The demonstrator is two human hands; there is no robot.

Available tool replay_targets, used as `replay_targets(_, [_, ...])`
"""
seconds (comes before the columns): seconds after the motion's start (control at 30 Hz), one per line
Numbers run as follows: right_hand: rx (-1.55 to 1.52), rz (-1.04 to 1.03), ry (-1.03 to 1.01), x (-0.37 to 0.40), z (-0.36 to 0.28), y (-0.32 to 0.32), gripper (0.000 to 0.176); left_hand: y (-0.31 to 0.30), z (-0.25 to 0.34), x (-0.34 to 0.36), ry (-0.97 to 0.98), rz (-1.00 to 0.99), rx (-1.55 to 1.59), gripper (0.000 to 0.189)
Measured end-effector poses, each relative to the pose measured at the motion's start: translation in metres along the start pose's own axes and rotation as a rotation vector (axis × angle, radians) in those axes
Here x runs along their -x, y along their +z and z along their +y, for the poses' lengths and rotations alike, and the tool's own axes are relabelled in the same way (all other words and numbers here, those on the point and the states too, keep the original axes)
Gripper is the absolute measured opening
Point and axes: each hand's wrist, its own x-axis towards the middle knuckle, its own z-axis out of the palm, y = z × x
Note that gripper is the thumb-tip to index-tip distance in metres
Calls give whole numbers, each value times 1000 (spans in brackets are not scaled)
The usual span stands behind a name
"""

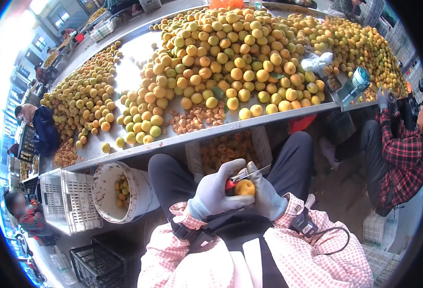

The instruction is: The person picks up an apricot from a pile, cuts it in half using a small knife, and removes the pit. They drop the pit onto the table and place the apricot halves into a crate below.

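Observation:
Both of my hands wear pale grey gloves and meet in front of my lap. My left hand (215, 191) is closed round the red handle of a small knife (231, 183), whose thin metal blade points right across the top of an apricot (244, 187). The yellow apricot sits between the hands, with the left thumb along its lower side. My right hand (267, 196) is closed on its right side, fingers partly hidden. Just beyond, under the table edge, is a crate (263, 144) of opened apricot pieces.
A metal table (211, 130) bears a large heap of apricots (221, 53) and a pile of brown pits (199, 118). To the left stand a white bucket (144, 192) with fruit and white crates (79, 199). A bottle (357, 84) stands right; a plaid-sleeved person (403, 158) sits there.

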Motion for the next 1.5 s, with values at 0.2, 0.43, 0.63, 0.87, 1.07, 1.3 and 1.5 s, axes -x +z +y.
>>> replay_targets(0.2, [648,-23,-482,-3,7,-12,26,5,12,-8,105,71,-191,82])
replay_targets(0.43, [1282,232,-874,-4,8,11,16,10,18,-10,156,180,-194,59])
replay_targets(0.63, [141,161,-786,-16,2,35,24,34,24,-10,-123,381,502,35])
replay_targets(0.87, [186,128,-786,-48,-8,7,22,47,4,-28,-424,457,1056,44])
replay_targets(1.07, [-151,33,-243,-58,-19,-43,35,42,-11,-22,-481,346,1161,47])
replay_targets(1.3, [-195,-33,-37,-42,-22,-49,41,17,-45,-22,-613,375,844,56])
replay_targets(1.5, [633,-68,-412,-63,1,-40,39,19,-42,-20,-622,240,1043,54])
